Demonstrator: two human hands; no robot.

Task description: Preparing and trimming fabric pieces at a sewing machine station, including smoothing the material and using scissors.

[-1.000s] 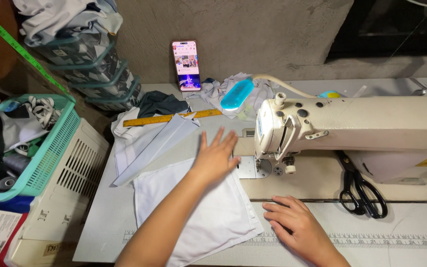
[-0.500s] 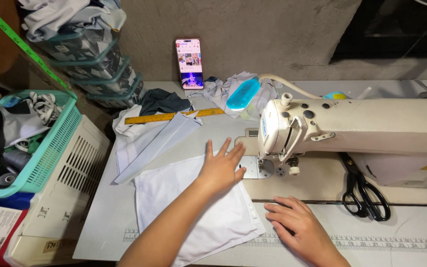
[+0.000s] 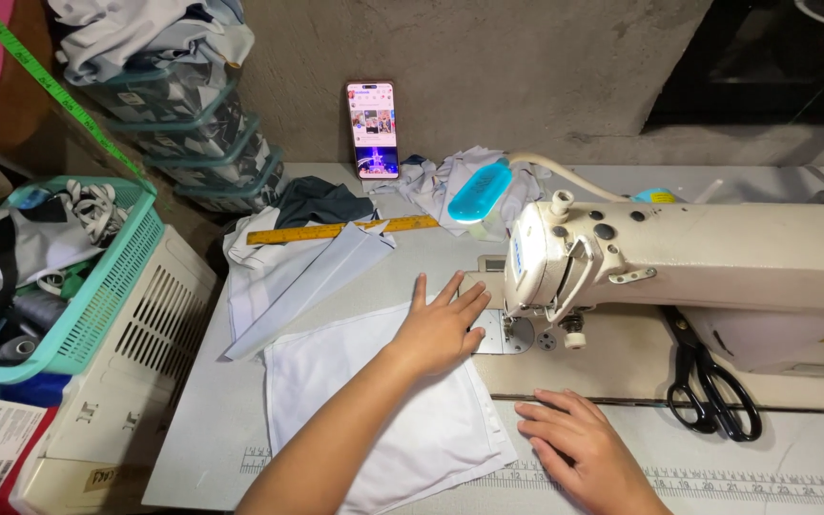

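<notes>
Far out to the left of both hands stands a teal plastic lattice basket [image 3: 97,305] filled with cloth and thread spools. Nearer, just left of the left hand, lies a folded pale grey fabric piece [image 3: 307,277] with a yellow wooden ruler [image 3: 340,230] across its top edge. The left hand [image 3: 441,324] lies flat and spread, palm down, on the far right corner of a white rectangular fabric panel [image 3: 374,410], pressing it to the table without gripping; its fingertips touch the metal needle plate [image 3: 500,332] under the head of the cream-coloured sewing machine [image 3: 679,257]. The right hand [image 3: 579,443] rests open and relaxed on the table, just beside the panel's right edge, holding nothing. To its right, black-handled scissors [image 3: 708,381] lie on the machine bed. As far as can be judged, the panel is lined up at the needle but no seam shows; stitching seems not yet begun.
</notes>
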